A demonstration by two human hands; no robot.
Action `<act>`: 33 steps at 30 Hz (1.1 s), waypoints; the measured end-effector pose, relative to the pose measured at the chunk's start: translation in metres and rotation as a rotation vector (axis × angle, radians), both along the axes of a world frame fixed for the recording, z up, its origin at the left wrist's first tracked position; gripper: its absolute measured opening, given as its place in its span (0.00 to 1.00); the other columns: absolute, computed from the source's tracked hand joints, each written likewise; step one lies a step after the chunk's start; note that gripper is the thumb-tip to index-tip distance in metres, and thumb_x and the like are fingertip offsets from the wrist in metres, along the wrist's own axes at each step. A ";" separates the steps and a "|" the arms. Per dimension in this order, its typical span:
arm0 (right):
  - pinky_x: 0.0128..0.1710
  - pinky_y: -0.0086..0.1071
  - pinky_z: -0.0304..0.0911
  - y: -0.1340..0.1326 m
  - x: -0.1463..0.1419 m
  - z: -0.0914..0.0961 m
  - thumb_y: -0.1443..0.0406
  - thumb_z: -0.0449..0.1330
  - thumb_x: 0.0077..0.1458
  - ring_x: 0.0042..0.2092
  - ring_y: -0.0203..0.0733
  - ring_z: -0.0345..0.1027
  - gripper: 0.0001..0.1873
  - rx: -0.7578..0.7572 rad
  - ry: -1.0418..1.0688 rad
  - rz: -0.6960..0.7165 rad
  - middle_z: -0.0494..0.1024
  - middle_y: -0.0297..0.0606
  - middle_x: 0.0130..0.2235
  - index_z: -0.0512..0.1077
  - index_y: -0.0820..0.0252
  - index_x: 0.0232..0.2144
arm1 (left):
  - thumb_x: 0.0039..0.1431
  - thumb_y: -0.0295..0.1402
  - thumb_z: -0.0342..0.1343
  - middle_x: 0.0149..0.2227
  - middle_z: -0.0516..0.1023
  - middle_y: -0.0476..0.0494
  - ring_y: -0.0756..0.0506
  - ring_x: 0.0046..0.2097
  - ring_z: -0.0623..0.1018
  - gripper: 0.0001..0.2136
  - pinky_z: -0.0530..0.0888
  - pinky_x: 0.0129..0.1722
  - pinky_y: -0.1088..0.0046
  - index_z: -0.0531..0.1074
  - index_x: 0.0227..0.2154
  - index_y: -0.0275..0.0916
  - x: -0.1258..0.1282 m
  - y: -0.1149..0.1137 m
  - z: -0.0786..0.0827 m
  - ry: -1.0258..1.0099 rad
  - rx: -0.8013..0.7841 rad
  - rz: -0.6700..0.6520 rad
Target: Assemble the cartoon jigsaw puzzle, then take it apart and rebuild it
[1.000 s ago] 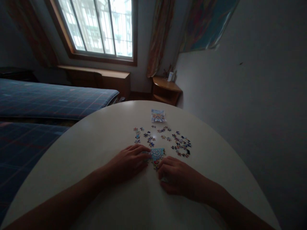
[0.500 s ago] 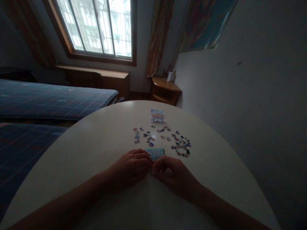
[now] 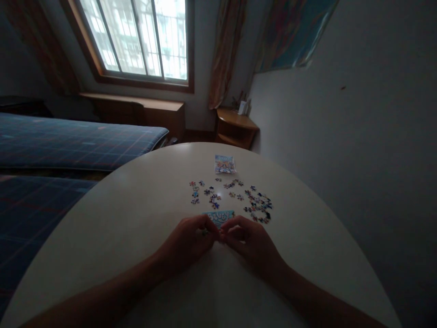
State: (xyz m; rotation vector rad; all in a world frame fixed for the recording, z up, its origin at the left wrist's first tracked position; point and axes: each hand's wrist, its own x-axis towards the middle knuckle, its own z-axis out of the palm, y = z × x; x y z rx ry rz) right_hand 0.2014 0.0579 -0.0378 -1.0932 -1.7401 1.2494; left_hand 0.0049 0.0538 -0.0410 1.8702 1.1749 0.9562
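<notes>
A joined strip of jigsaw puzzle [image 3: 220, 215], light blue with white lettering, lies on the table just beyond my fingertips; its near part is hidden by my hands. My left hand [image 3: 191, 237] is closed in a pinch at the strip's near side. Fingertip to fingertip with it, my right hand [image 3: 251, 241] pinches too. A small orange-red puzzle piece [image 3: 221, 231] shows between the fingertips, mostly covered. Past the strip lie loose puzzle pieces: a group on the left [image 3: 195, 193], a middle cluster [image 3: 215, 200] and a bigger pile on the right [image 3: 258, 205].
A printed puzzle packet [image 3: 225, 164] lies at the far side of the round white table [image 3: 136, 200]. Beyond the table are a bed with a checked mattress [image 3: 78, 143] on the left, a corner shelf [image 3: 235, 119] and a window. A wall runs along the right.
My left hand has drawn back and its fingers have curled into a pinch, uncovering more of the strip's left end. The right hand has shifted slightly, its fingertips still meeting the left's.
</notes>
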 end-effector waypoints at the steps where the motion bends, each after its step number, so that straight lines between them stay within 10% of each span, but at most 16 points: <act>1: 0.36 0.31 0.73 0.000 0.000 0.000 0.63 0.65 0.55 0.34 0.38 0.78 0.06 0.025 -0.019 0.005 0.81 0.33 0.32 0.73 0.56 0.35 | 0.55 0.26 0.56 0.31 0.81 0.49 0.47 0.34 0.79 0.04 0.72 0.36 0.73 0.75 0.30 0.39 0.000 0.001 0.000 0.025 -0.004 0.022; 9: 0.54 0.44 0.65 0.009 0.013 -0.003 0.68 0.64 0.53 0.51 0.45 0.70 0.15 0.523 -0.446 0.024 0.77 0.41 0.49 0.74 0.55 0.44 | 0.55 0.23 0.55 0.32 0.79 0.47 0.45 0.38 0.77 0.07 0.73 0.41 0.68 0.76 0.32 0.40 -0.009 0.012 -0.008 0.244 0.108 0.108; 33: 0.56 0.45 0.63 0.005 0.010 -0.001 0.67 0.63 0.54 0.54 0.46 0.67 0.17 0.566 -0.596 0.155 0.77 0.39 0.50 0.70 0.55 0.48 | 0.58 0.24 0.56 0.35 0.80 0.46 0.42 0.42 0.75 0.06 0.75 0.43 0.63 0.75 0.34 0.40 0.001 0.009 -0.016 0.365 0.314 0.132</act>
